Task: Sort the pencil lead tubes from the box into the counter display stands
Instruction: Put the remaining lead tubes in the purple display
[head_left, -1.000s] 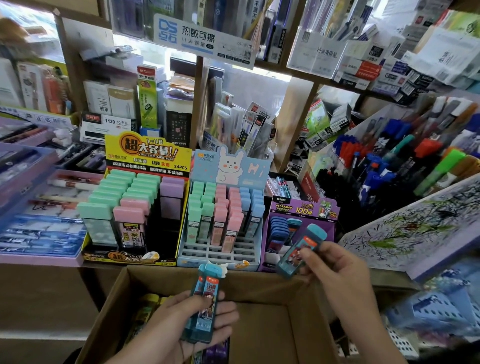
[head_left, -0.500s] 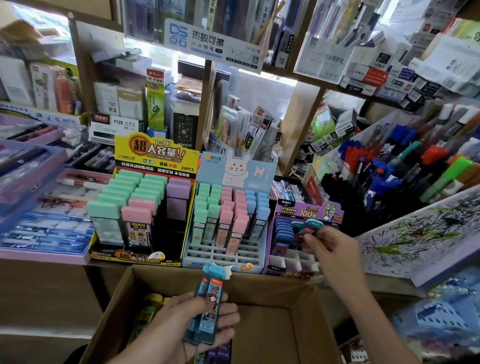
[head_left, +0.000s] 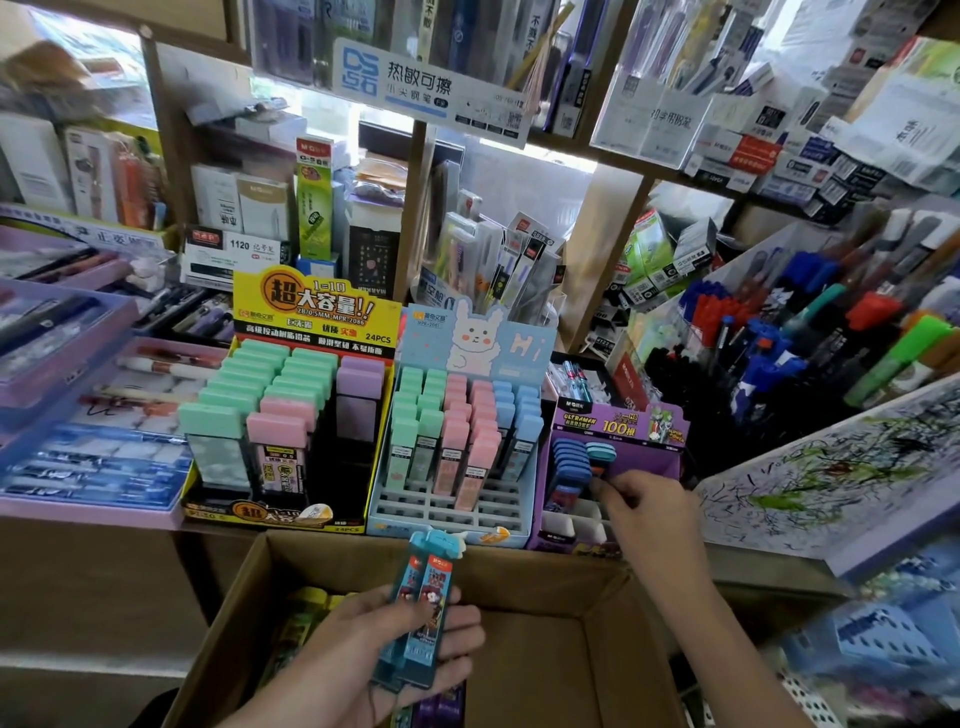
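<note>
Left grip, lower centre of frame, holds a bundle of teal lead tubes above the open cardboard box. Right grip, centre right, pinches one teal-capped tube inside the purple display stand, just beside its row of blue-capped tubes.

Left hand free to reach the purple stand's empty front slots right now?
Probably not: the left hand grips a bundle of teal tubes, and the right hand sits across the purple stand, pinching a single tube there.
</note>
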